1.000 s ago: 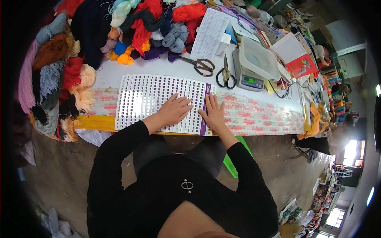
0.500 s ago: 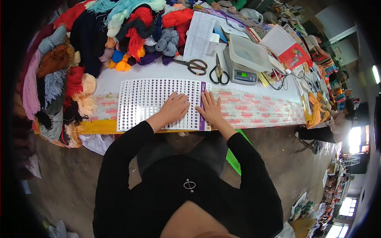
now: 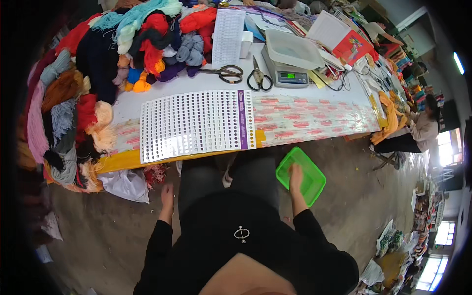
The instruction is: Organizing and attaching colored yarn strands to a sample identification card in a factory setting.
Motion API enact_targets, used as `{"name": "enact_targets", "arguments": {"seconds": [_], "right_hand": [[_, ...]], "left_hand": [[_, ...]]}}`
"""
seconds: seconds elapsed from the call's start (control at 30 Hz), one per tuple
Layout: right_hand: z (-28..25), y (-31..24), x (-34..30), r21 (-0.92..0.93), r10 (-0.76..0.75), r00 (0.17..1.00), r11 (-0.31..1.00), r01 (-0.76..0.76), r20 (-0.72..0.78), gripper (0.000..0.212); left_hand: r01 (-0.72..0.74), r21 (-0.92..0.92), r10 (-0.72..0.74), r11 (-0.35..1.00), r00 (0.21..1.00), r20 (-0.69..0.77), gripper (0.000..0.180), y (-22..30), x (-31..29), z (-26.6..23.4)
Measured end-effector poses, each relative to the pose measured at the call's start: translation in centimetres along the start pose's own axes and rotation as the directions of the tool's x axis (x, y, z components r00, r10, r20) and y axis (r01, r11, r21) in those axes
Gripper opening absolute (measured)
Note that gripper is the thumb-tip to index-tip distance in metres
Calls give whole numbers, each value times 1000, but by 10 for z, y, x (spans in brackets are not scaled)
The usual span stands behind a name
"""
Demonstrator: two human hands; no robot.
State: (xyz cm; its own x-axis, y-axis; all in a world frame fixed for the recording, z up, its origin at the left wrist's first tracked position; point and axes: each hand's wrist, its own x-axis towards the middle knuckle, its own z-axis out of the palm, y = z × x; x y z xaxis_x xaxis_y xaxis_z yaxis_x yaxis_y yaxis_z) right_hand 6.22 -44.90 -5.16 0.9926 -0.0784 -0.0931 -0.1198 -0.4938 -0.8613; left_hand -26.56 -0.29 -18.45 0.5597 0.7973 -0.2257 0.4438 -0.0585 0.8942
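A fanned row of white cards [image 3: 191, 123] punched with rows of holes lies along the table's front edge. The rightmost card has a purple printed strip [image 3: 242, 120]. Neither hand touches them. My left hand [image 3: 167, 195] hangs below the table edge beside my thigh, near a white bag [image 3: 125, 184]; its fingers are too foreshortened to read. My right hand [image 3: 295, 176] is low on the other side, over a bright green plastic basket [image 3: 314, 189]. Its fingers look bent but are unclear, and contact with the basket cannot be made out.
Piled yarn skeins [image 3: 147, 39] fill the table's left. Behind the cards lie black scissors [image 3: 230, 73], thread snips [image 3: 258, 78], a printed sheet [image 3: 228, 39] and a digital scale [image 3: 290, 77] bearing a clear tub [image 3: 295, 49]. Another person [image 3: 420, 128] sits at far right.
Both hands have left the cards and dropped below the table edge, left hand to my left side, right hand to the green basket. The view has shifted, showing more of the basket.
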Motion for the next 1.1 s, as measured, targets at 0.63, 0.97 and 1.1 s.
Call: {"name": "enact_targets", "arguments": {"seconds": [0.63,0.97,1.1], "right_hand": [[55,298,-97,48,65,876,994,-100,477,25],[92,404,-180,-173,-97,612,914,367,785,25],[85,385,-137,-526,367,431,780,339,824,23]], "left_hand": [[599,-43,-269,799,421,866,35,198,315,230],[450,73,-292,890,439,849,38,201,296,209],[465,45,-322,884,536,781,39,168,238,118]]}}
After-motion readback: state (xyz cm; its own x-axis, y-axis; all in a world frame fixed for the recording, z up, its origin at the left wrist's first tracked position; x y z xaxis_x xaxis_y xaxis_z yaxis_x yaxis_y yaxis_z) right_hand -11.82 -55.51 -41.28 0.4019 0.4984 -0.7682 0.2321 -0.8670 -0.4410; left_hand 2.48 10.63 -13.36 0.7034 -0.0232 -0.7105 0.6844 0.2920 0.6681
